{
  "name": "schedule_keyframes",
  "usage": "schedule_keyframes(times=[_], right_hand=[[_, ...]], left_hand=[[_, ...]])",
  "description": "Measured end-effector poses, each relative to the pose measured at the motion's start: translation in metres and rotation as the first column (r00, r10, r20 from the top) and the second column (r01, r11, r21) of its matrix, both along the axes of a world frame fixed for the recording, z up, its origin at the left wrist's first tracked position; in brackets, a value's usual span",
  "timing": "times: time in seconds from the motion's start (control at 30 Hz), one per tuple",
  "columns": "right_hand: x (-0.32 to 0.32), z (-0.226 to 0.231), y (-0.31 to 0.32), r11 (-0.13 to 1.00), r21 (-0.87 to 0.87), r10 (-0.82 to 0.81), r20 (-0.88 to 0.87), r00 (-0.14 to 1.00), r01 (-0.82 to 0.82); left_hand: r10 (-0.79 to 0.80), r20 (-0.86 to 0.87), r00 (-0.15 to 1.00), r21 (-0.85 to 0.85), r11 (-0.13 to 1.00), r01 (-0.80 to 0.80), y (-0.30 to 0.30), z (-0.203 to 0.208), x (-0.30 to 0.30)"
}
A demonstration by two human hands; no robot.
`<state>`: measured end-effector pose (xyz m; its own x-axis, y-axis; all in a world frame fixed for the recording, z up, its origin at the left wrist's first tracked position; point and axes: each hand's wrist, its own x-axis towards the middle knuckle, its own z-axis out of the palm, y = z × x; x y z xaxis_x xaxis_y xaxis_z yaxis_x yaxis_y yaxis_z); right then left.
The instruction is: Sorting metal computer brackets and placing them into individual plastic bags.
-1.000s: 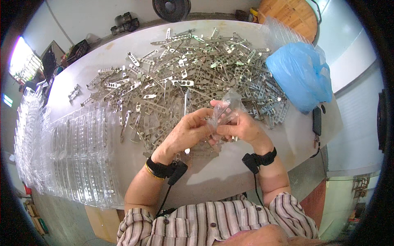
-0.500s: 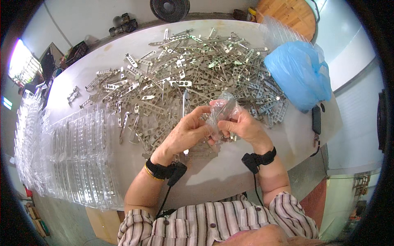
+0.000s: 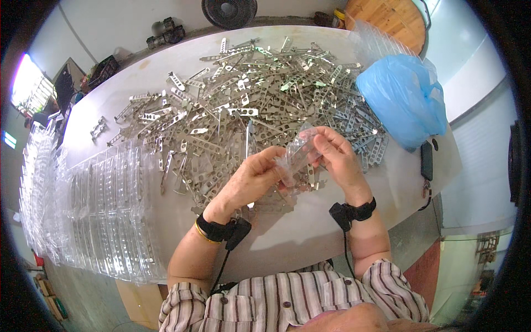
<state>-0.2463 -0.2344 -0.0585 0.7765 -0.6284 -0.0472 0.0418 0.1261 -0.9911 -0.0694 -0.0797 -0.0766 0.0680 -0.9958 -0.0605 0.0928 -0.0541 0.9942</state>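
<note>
A small clear plastic bag [image 3: 297, 156] stretches between my two hands, above the near side of a heap of metal strips. My left hand [image 3: 253, 176] pinches its lower left end, and my right hand [image 3: 338, 160] grips the upper right end between thumb and fingers. Whether a metal strip lies inside the crinkled bag I cannot tell. The flat metal strips [image 3: 221, 110] have rows of round holes and lie tangled across the table behind and around my hands.
Filled clear packs [image 3: 108, 216] lie in rows at the table's left. A blue plastic bag [image 3: 401, 102] sits at the right, with clear plastic sleeves [image 3: 381, 41] behind it. A dark key holder [image 3: 426, 161] lies near the right edge. Beyond the white table [image 3: 221, 271] stands a fan [image 3: 229, 12].
My right hand has moved up and slightly right, to the upper end of the clear bag, which now shows more between my hands. My left hand has barely moved.
</note>
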Motion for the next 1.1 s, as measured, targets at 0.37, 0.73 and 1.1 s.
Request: schedule_keyframes(times=[0.37,0.73,1.1], right_hand=[[0.002,0.001,0.004,0.992,-0.019,0.119,-0.065,0.991,-0.121],[0.004,0.002,0.003,0.999,0.043,0.004,-0.030,1.000,-0.002],[-0.003,0.003,-0.004,0.992,0.127,-0.018,-0.040,0.999,0.023]], left_hand=[[0.002,0.046,0.999,0.017,1.000,-0.003,0.000,-0.003,-0.002],[0.234,-0.027,0.972,0.017,0.972,-0.234,-0.002,-0.006,0.005],[0.360,-0.092,0.928,0.045,0.933,-0.357,-0.004,-0.004,0.004]])
